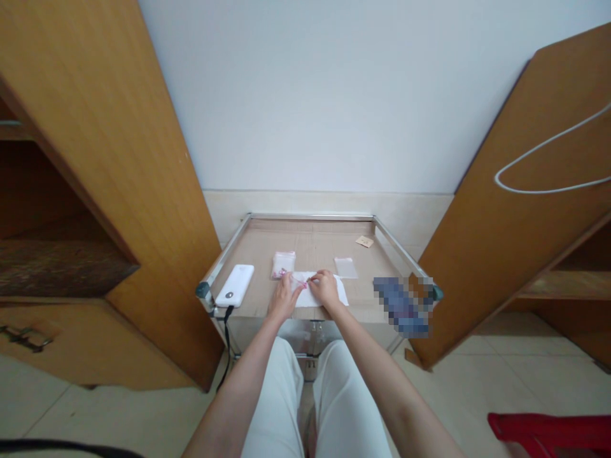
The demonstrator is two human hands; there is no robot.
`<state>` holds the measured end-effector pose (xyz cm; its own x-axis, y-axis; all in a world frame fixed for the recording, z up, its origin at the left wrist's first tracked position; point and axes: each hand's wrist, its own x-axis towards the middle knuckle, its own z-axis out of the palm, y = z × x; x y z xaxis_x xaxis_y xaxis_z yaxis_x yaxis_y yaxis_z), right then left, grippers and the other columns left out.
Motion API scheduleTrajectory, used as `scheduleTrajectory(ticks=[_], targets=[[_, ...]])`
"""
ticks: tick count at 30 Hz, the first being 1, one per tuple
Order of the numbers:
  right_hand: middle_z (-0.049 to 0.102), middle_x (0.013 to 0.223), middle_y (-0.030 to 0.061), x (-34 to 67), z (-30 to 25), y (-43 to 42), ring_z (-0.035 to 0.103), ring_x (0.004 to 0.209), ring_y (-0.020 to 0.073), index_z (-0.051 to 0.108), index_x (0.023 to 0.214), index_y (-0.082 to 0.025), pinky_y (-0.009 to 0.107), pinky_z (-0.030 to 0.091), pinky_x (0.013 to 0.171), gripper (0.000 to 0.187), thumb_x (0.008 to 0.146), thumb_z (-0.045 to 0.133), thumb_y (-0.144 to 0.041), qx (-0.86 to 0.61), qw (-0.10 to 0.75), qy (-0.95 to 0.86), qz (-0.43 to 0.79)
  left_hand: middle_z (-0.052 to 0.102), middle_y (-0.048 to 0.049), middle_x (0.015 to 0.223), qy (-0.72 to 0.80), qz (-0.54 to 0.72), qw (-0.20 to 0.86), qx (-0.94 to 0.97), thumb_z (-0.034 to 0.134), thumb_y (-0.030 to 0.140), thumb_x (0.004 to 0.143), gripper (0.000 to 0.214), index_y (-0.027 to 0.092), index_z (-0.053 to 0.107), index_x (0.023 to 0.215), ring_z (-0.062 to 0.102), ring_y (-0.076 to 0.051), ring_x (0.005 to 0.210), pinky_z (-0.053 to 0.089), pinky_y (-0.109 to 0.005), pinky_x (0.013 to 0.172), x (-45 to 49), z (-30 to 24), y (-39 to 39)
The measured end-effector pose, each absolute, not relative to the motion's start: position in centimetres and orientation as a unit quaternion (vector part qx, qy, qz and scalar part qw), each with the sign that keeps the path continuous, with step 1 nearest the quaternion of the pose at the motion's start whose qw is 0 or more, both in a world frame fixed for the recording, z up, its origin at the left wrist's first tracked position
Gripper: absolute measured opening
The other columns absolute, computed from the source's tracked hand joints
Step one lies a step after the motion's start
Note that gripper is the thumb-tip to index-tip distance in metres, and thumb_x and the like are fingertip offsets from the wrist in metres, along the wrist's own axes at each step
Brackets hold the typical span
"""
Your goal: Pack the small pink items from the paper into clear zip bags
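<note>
My left hand and my right hand meet over a white sheet on the small metal-rimmed table. Both pinch a small clear plastic bag with pink bits between their fingertips. Just behind my left hand lies another small clear bag of pink pieces. An empty clear bag lies behind my right hand.
A white power bank with a black cable lies at the table's left edge. A small tan tag sits at the back right. Wooden cabinet doors stand open on both sides. A white hanger hangs right; a red object sits low right.
</note>
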<state>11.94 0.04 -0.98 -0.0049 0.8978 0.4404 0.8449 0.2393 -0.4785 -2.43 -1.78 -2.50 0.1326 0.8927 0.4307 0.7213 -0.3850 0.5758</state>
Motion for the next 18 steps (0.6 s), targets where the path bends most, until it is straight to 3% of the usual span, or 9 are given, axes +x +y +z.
scheduleTrajectory(ticks=[5, 12, 18], targets=[[0.061, 0.077, 0.0087, 11.7, -0.7, 0.4, 0.053, 0.079, 0.0187, 0.064, 0.062, -0.016, 0.028, 0.036, 0.074, 0.014, 0.068, 0.052, -0.02, -0.623, 0.397, -0.672, 0.06, 0.045, -0.0188, 0.115, 0.543, 0.379, 0.118, 0.74, 0.033, 0.04, 0.08, 0.047, 0.01, 0.03, 0.115, 0.042, -0.022, 0.111, 0.034, -0.036, 0.089, -2.4, -2.4, -1.8], [0.06, 0.07, 0.0047, 10.4, 0.9, -0.3, 0.054, 0.073, 0.0155, 0.061, 0.063, -0.016, 0.027, 0.039, 0.072, 0.021, 0.073, 0.045, -0.028, -0.559, 0.584, -0.568, 0.155, 0.044, -0.0187, 0.117, 0.545, 0.377, 0.125, 0.738, 0.034, 0.042, 0.079, 0.049, 0.011, 0.028, 0.117, 0.039, -0.023, 0.113, 0.034, -0.037, 0.089, -2.5, -2.7, -1.6], [0.059, 0.078, 0.0052, 9.6, 0.9, -1.0, 0.051, 0.08, 0.0152, 0.061, 0.063, -0.018, 0.028, 0.036, 0.077, 0.025, 0.076, 0.044, -0.032, -0.506, 0.574, -0.625, 0.156, 0.044, -0.0176, 0.117, 0.542, 0.379, 0.133, 0.739, 0.033, 0.043, 0.079, 0.05, 0.012, 0.028, 0.117, 0.039, -0.024, 0.114, 0.033, -0.038, 0.09, -2.4, -2.7, -1.6]])
